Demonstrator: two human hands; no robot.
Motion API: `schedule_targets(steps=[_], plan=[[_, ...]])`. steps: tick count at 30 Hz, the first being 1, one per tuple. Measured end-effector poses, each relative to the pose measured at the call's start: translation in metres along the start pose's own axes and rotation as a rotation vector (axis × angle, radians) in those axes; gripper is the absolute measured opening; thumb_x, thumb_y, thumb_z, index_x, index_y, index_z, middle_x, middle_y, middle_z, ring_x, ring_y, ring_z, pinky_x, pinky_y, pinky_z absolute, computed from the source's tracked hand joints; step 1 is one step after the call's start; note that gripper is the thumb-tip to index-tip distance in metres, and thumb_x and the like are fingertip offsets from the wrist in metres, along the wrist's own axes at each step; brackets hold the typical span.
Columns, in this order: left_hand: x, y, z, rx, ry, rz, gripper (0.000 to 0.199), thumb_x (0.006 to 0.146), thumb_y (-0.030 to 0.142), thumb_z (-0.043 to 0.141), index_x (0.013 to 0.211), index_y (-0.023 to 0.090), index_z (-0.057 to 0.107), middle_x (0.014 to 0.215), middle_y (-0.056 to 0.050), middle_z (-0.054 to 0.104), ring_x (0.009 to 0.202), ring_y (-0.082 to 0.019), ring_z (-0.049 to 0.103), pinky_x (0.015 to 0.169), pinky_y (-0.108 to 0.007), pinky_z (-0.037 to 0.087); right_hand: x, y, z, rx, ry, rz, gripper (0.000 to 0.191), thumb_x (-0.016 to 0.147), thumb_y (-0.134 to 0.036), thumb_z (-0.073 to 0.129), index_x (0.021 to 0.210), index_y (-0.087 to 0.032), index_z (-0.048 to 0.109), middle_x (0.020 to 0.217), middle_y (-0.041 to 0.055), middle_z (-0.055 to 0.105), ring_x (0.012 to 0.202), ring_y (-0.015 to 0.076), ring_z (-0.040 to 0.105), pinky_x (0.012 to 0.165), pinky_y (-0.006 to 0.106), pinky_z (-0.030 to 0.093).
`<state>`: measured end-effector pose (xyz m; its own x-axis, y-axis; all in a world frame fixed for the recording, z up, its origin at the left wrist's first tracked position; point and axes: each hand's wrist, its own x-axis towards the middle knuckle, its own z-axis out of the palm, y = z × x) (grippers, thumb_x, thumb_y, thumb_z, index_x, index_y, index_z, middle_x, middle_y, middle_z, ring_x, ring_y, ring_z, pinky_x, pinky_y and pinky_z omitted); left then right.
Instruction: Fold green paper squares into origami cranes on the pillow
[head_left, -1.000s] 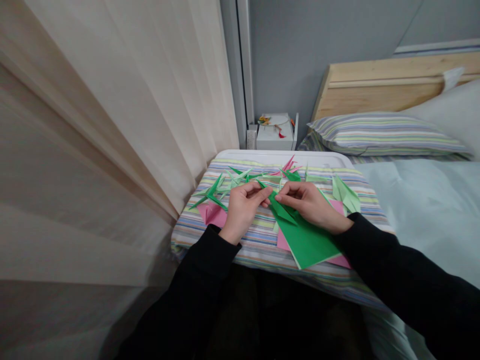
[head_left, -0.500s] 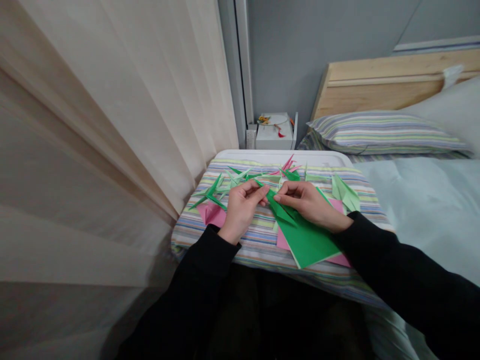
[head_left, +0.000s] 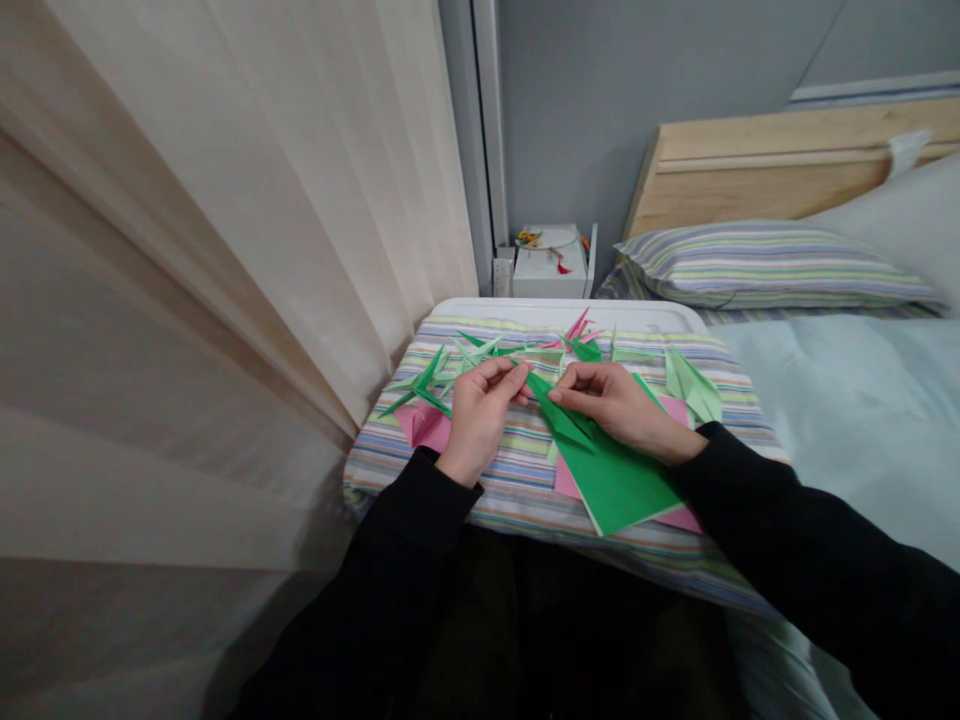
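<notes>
My left hand point(head_left: 480, 415) and my right hand point(head_left: 607, 405) hold a folded dark green origami paper point(head_left: 611, 480) between them. Its narrow pointed end point(head_left: 559, 415) runs up to my left fingertips, and my right fingers pinch it near the middle. The wide lower part lies flat on a pink paper sheet point(head_left: 568, 480). Several folded green paper pieces point(head_left: 424, 385) lie beyond my left hand. A pale green folded piece point(head_left: 691, 390) sits past my right hand, and a folded pink piece point(head_left: 424, 427) lies below my left fingers.
All this lies on a striped cloth point(head_left: 517, 490) over a white tray point(head_left: 555, 312), with a sheer curtain point(head_left: 225, 250) on the left. A bed with a striped pillow point(head_left: 772, 265) and pale blue sheet point(head_left: 862, 410) is right, and a white box point(head_left: 550, 265) stands behind.
My left hand has shifted slightly left and away from my right hand, and the pointed green fold between them looks a little more drawn out. The papers around them have not moved.
</notes>
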<state>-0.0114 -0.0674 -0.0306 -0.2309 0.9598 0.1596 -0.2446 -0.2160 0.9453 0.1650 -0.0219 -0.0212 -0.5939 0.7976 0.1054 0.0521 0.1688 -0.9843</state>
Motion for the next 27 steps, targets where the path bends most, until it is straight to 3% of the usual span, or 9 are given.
schedule_targets(steps=[11, 16, 18, 21, 23, 27], plan=[[0.002, -0.001, -0.001, 0.002, -0.008, 0.069, 0.030, 0.081, 0.043, 0.081, 0.090, 0.016, 0.071, 0.067, 0.001, 0.063, 0.059, -0.010, 0.058, 0.055, -0.021, 0.046, -0.003, -0.004, -0.001, -0.010, -0.050, 0.007, 0.039, 0.082, -0.053, 0.076, 0.071, -0.018, 0.062, 0.063, -0.0043, 0.049, 0.058, 0.0108, 0.039, 0.056, 0.028, 0.029], [-0.003, 0.002, 0.004, 0.084, -0.029, 0.117, 0.043, 0.077, 0.029, 0.084, 0.108, 0.021, 0.057, 0.077, 0.003, 0.069, 0.066, -0.012, 0.065, 0.063, -0.022, 0.051, -0.002, -0.004, -0.002, 0.037, 0.024, -0.046, 0.038, 0.080, -0.052, 0.080, 0.074, -0.017, 0.065, 0.064, -0.0038, 0.054, 0.056, 0.0098, 0.041, 0.054, 0.026, 0.030], [-0.005, 0.003, 0.004, 0.081, -0.040, 0.089, 0.039, 0.078, 0.030, 0.083, 0.104, 0.021, 0.056, 0.076, 0.002, 0.070, 0.066, -0.012, 0.065, 0.064, -0.023, 0.052, -0.003, -0.004, -0.003, 0.044, -0.011, -0.047, 0.039, 0.080, -0.052, 0.081, 0.072, -0.017, 0.065, 0.062, -0.0039, 0.053, 0.055, 0.0096, 0.043, 0.052, 0.025, 0.032], [-0.005, 0.005, 0.003, 0.078, -0.098, 0.036, 0.026, 0.079, 0.032, 0.081, 0.093, 0.018, 0.062, 0.074, 0.001, 0.068, 0.064, -0.011, 0.063, 0.063, -0.023, 0.051, -0.003, -0.001, -0.004, 0.127, -0.042, -0.035, 0.040, 0.084, -0.053, 0.078, 0.073, -0.018, 0.065, 0.067, -0.0012, 0.060, 0.058, 0.0114, 0.054, 0.054, 0.025, 0.044], [-0.006, 0.005, 0.002, 0.094, -0.143, 0.025, 0.021, 0.079, 0.030, 0.080, 0.087, 0.017, 0.066, 0.072, 0.001, 0.066, 0.064, -0.010, 0.061, 0.061, -0.022, 0.049, -0.002, 0.001, -0.005, 0.211, -0.020, -0.033, 0.036, 0.086, -0.052, 0.077, 0.080, -0.019, 0.065, 0.074, 0.0004, 0.065, 0.061, 0.0126, 0.061, 0.056, 0.026, 0.051], [-0.008, 0.005, 0.002, 0.095, -0.254, -0.011, 0.017, 0.080, 0.029, 0.078, 0.086, 0.016, 0.069, 0.073, 0.000, 0.066, 0.062, -0.010, 0.059, 0.058, -0.022, 0.045, -0.003, 0.002, -0.006, 0.287, 0.004, -0.057, 0.038, 0.082, -0.044, 0.084, 0.106, -0.022, 0.063, 0.073, -0.0039, 0.066, 0.057, 0.0120, 0.063, 0.050, 0.023, 0.053]])
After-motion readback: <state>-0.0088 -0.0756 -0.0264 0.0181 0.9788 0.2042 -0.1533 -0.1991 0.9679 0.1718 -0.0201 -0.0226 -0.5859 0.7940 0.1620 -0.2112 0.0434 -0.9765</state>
